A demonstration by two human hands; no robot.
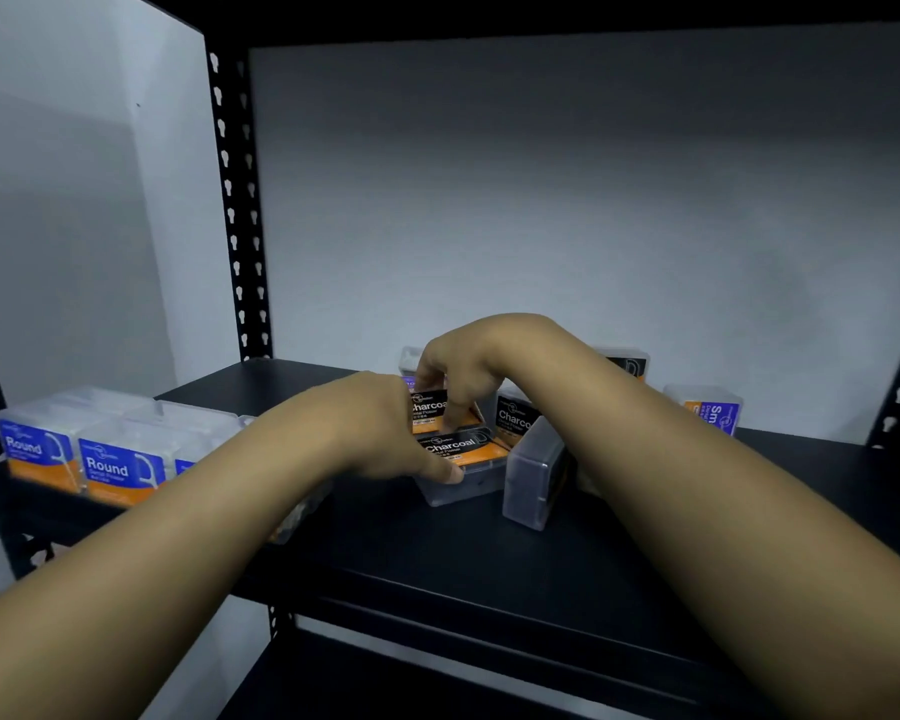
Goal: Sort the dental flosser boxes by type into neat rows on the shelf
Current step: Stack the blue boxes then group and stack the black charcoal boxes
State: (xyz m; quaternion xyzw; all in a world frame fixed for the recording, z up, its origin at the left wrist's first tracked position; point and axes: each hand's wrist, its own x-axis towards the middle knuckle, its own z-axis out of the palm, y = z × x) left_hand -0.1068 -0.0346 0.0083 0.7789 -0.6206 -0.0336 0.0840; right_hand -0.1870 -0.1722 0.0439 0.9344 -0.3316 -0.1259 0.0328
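Step in hand, as I judge it: gathering the Charcoal boxes into one group at centre frame. The Round row at left looks already set.

Near: black shelf [437,553], matte board, hard front edge, steel frame with keyhole slots in the posts. Two bare forearms reach in from the lower corners.

Middle: left hand [385,433] grips the front Charcoal box [463,462], thumb curled against its clear lower wall. That box sits slightly askew to the shelf edge. Right hand [461,371] arches over from above, fingertips pinching the second Charcoal box [430,407] just behind the front one; the two boxes touch or nearly touch, I cannot tell which. Just right, a clear box [533,472] is turned end-on, showing a frosted plastic end, its label hidden. Behind it, a third Charcoal box [515,415].

Left of frame: Round boxes [79,454], blue and orange labels facing front, side by side, tidy.

Far: a box with a blue-and-orange label [713,407] at right, well apart, text partly cut off. Another dark-labelled box [627,363] against the grey back wall.

Materials: all boxes small, rectangular, translucent rigid plastic, rounded corners, glossy paper labels. Likely slick and light, prone to skidding on the board.

Next move, by judgement: square the two held boxes, labels forward, then turn the end-on box round.
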